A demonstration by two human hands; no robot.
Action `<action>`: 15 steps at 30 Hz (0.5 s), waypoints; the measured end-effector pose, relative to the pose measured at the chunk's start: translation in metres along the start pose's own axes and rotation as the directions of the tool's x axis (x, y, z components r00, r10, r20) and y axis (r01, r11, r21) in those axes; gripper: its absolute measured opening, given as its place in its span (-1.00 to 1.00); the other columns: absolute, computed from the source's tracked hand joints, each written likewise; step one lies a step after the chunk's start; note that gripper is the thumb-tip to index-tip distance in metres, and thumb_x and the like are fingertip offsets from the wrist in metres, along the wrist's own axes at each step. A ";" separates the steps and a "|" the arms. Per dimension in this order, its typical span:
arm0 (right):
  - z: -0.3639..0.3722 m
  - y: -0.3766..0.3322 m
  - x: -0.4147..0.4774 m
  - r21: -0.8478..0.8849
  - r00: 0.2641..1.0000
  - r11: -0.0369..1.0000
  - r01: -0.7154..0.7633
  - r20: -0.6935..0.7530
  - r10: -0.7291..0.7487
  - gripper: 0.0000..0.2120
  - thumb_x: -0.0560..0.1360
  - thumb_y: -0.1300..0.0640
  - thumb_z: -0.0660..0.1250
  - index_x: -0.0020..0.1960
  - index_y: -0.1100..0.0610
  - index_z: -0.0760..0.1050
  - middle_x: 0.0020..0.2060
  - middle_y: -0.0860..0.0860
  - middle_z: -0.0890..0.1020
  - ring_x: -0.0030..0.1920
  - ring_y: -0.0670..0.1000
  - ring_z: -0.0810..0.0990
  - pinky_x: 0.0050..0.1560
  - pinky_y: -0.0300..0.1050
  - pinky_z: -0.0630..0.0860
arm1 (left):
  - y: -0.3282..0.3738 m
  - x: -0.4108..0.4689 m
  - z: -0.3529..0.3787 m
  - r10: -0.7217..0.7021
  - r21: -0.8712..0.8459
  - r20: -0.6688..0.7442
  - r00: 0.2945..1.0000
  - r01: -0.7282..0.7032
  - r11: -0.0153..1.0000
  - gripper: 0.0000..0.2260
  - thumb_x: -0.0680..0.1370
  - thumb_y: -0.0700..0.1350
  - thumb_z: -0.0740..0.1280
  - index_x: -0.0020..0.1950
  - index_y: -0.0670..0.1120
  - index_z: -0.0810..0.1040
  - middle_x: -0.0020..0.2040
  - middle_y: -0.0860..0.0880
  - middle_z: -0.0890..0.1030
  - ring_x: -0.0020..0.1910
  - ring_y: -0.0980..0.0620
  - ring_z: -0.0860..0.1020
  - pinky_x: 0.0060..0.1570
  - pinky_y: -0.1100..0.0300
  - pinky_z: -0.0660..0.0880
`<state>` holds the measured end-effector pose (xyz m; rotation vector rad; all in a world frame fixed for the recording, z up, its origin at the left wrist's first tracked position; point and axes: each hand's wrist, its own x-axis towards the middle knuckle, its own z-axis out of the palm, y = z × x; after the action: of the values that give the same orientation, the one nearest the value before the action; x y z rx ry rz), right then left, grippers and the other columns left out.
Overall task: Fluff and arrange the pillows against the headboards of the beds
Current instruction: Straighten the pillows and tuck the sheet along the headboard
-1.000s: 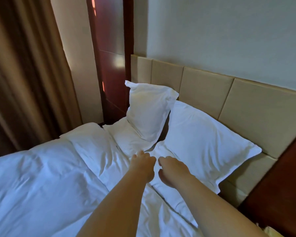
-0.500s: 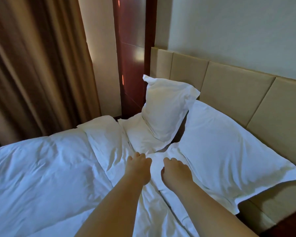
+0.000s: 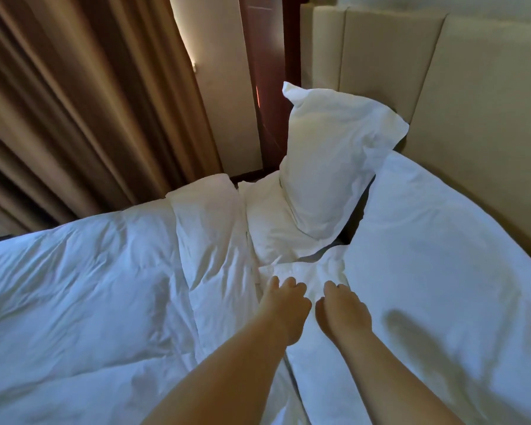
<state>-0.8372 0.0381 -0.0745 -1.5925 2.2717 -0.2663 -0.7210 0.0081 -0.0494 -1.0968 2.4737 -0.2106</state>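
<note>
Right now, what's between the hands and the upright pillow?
Head view: only white bedding. The left hand and right hand rest on a rumpled sheet fold; beyond it a flat pillow lies under the upright pillow.

Brown curtains [image 3: 59,111] are seen filling the upper left of the frame, hung in heavy vertical folds that slant toward the lower left. Just right of them, at top centre, a pale wall strip [image 3: 218,87] is lit by warm light, with a small bright spot near its left edge. Beside the strip, a dark red-brown wood panel [image 3: 269,72] is set upright, and a thin orange glint is caught on its face. The upper right is taken up by a beige padded panel [image 3: 442,87], divided by vertical seams. The lower half is covered by white bedding [image 3: 74,286], tinted bluish in shade.
</note>
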 end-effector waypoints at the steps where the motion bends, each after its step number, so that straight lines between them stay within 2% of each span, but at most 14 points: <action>1: 0.001 0.006 0.002 0.006 1.000 1.000 0.009 0.015 -0.009 -0.91 0.56 0.18 0.09 0.00 0.10 0.36 -0.01 0.05 0.53 -0.04 0.08 0.48 -0.06 -0.10 0.35 | 0.001 0.004 0.003 -0.016 0.010 0.042 0.999 0.016 1.000 -0.74 0.54 -0.12 0.26 0.22 -0.07 0.52 0.20 -0.06 0.43 0.23 -0.09 0.36 0.28 -0.05 0.24; 4: 0.008 0.028 0.007 0.009 0.998 1.000 0.029 0.060 -0.030 -0.95 0.56 0.18 0.08 -0.09 0.09 0.22 -0.13 0.04 0.41 -0.14 0.07 0.34 -0.13 -0.10 0.28 | 0.004 0.013 0.019 -0.125 -0.043 0.175 0.977 0.134 0.990 -0.71 0.54 -0.11 0.25 0.26 -0.06 0.49 0.24 -0.06 0.40 0.30 -0.10 0.32 0.27 -0.03 0.26; 7: 0.021 0.048 0.012 0.003 0.993 1.000 -0.003 0.115 0.002 -0.96 0.55 0.18 0.08 -0.05 0.13 0.30 -0.07 0.10 0.47 -0.08 0.13 0.40 -0.13 -0.09 0.29 | 0.008 0.017 0.036 -0.169 -0.084 0.273 0.947 0.198 0.976 -0.69 0.53 -0.16 0.22 0.26 -0.07 0.51 0.27 -0.07 0.40 0.30 -0.11 0.32 0.26 -0.01 0.27; 10: 0.039 0.060 0.011 -0.002 0.984 1.000 -0.020 0.175 0.020 -0.82 0.55 0.19 0.08 0.09 0.18 0.38 0.02 0.12 0.51 0.06 0.19 0.49 -0.10 -0.06 0.32 | 0.015 0.017 0.054 -0.165 -0.082 0.314 0.935 0.200 0.976 -0.66 0.53 -0.16 0.22 0.30 -0.10 0.49 0.29 -0.09 0.39 0.29 -0.12 0.33 0.27 -0.02 0.28; 15: 0.062 0.063 0.001 0.003 0.972 1.000 0.000 0.236 -0.001 -0.92 0.55 0.18 0.08 -0.04 0.13 0.34 -0.11 0.09 0.43 -0.01 0.17 0.48 -0.12 -0.07 0.35 | 0.025 0.019 0.077 -0.142 -0.137 0.327 0.934 0.196 0.971 -0.65 0.51 -0.17 0.21 0.28 -0.06 0.52 0.26 -0.07 0.42 0.26 -0.10 0.35 0.19 0.01 0.31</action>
<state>-0.8677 0.0623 -0.1537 -1.5340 2.0879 -0.0749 -0.7150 0.0136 -0.1317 -1.3037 2.1426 0.1193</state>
